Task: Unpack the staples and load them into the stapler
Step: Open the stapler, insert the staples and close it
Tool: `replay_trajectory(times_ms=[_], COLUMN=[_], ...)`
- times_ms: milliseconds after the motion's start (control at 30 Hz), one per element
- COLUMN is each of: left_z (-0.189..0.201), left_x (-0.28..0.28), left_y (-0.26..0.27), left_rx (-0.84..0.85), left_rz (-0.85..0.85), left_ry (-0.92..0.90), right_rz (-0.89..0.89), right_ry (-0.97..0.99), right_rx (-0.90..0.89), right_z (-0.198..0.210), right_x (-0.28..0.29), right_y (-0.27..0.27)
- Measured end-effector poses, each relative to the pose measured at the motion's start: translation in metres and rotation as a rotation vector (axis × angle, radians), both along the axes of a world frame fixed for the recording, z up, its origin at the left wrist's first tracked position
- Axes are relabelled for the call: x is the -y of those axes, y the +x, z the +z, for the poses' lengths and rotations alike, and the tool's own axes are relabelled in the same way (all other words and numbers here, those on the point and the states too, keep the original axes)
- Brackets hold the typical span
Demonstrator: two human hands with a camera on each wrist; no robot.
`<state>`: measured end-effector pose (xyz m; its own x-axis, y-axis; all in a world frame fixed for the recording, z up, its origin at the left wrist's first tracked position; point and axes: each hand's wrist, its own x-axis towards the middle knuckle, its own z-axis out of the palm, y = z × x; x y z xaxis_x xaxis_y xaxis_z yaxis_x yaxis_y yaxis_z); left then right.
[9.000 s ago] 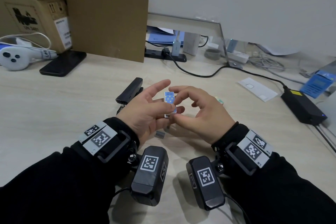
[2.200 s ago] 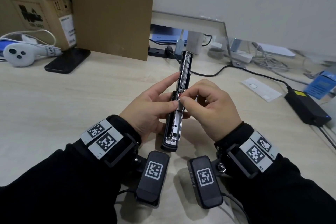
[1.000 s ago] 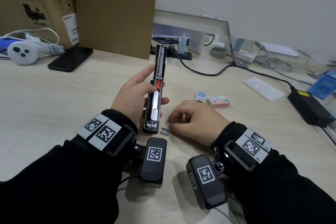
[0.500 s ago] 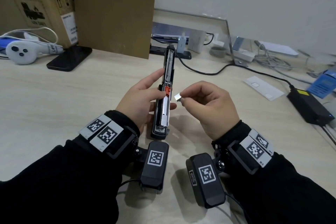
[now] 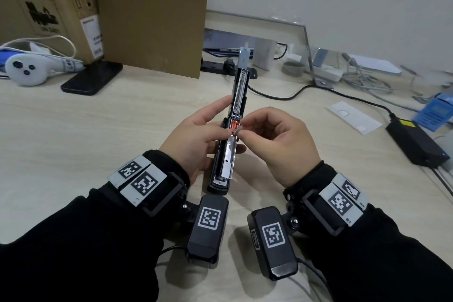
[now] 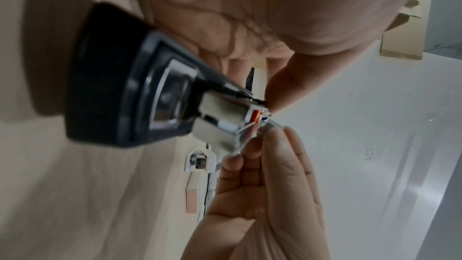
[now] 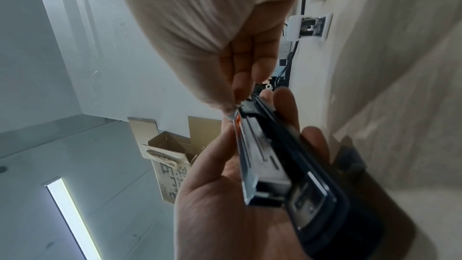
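Note:
My left hand grips the black stapler, which stands flipped open with its near end resting on the table. Its silver magazine channel faces up, and an orange pusher sits midway along it. My right hand pinches a short staple strip between thumb and forefinger, right against the channel beside the pusher. The left wrist view shows the stapler end-on and the strip at its rail. The right wrist view shows the strip touching the stapler.
Cardboard boxes and a cardboard sheet stand at the back left, with a black phone and a white controller in front. A black power brick, a white card and cables lie to the right.
My right hand lifted the staple strip off the table and carried it left to the magazine by the orange pusher. The left hand kept its hold on the open stapler.

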<state>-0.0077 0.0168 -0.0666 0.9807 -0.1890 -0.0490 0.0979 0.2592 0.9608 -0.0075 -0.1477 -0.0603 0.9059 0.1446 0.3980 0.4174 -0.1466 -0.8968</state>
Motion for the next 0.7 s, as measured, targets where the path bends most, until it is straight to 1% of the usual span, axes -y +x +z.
replay_trajectory(times_ms=[100,233,400,500,700], left_z=[-0.0004,0.0015,-0.0003,-0.0015,-0.0034], left_x=[-0.0005,0.0,-0.0004,0.0001,-0.0013], left_y=[0.0005,-0.0001,-0.0008,-0.0004,-0.0001], left_rx=[-0.006,-0.005,0.019,0.031,0.057], left_rz=[0.001,-0.017,-0.059,-0.08,-0.095], left_ry=[0.009,0.013,-0.009,-0.021,-0.005], right_rz=[-0.024,-0.073,-0.067,-0.072,-0.085], right_ry=[-0.036,-0.097,-0.136,-0.19,-0.231], right_rx=[-0.016,0.012,0.048,0.107,0.119], right_z=[0.0004,0.0001,0.0016,0.0001,-0.002], right_x=[0.001,0.0034,0.0006,-0.0008,0.0], right_y=[0.0002,0.0024,-0.0007,0.0008,0.003])
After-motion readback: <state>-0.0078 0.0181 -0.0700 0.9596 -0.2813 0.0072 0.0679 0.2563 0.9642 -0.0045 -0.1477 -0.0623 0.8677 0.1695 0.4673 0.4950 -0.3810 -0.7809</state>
